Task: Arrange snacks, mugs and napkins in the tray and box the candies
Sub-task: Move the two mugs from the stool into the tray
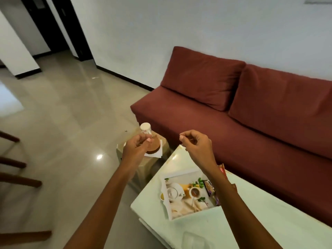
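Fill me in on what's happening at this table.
A person is setting up a tray on a white table. The tray holds a snack packet at its far edge but no mugs yet. Both hands are raised, reaching toward a side stand where an upturned mug, a cork coaster and a napkin sit. The left hand is nearest them; the right hand hovers with fingers loosely curled, holding nothing visible.

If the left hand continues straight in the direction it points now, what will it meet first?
Probably the mug just past the left hand, which stands upside down on the side table. Depth is unclear, so the fingers may already touch it.
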